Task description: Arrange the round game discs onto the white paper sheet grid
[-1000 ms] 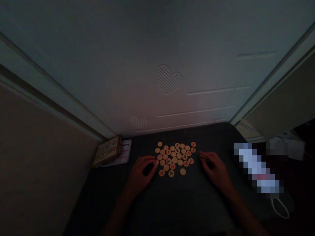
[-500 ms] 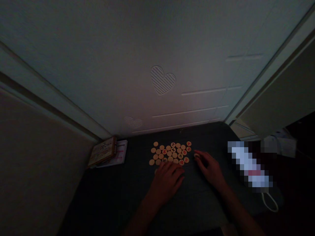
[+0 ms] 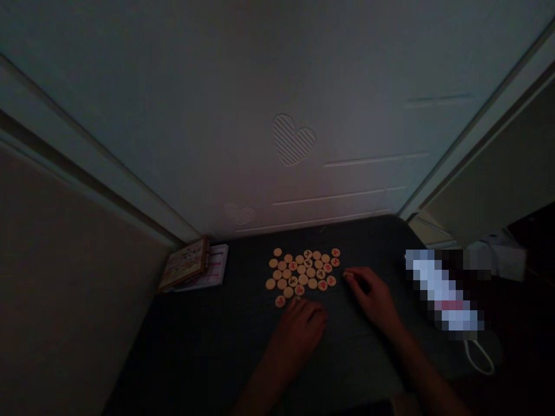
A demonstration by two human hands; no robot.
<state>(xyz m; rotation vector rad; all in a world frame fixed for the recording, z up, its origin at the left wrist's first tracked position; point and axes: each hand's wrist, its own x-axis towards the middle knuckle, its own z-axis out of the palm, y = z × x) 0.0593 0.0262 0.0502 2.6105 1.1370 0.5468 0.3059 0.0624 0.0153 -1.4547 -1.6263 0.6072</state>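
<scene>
Round wooden Chinese chess pieces [image 3: 302,278] lie spread in a cluster on the dark table. Some show red or black characters, while others show plain faces. My right hand [image 3: 368,294] rests just right of the cluster, thumb and fingertips pinching one piece [image 3: 347,274]. Below the cluster is my left hand [image 3: 301,323], palm down with its fingers loosely bent and apart. Its fingertips cover part of a piece [image 3: 296,299] at the near edge; the underside of this hand is hidden. A red-marked piece [image 3: 280,301] lies just left of those fingertips.
At the table's [image 3: 195,341] back left corner, a patterned box [image 3: 184,266] lies on a pale booklet [image 3: 219,266]. A pale panel with embossed hearts [image 3: 295,140] stands behind the table. A blurred-out object [image 3: 442,289] with a white loop [image 3: 479,358] sits at the right edge.
My left hand has drawn back toward me, uncovering pieces at the near side of the cluster. My right hand stays beside the cluster with its piece. The view has shifted slightly.
</scene>
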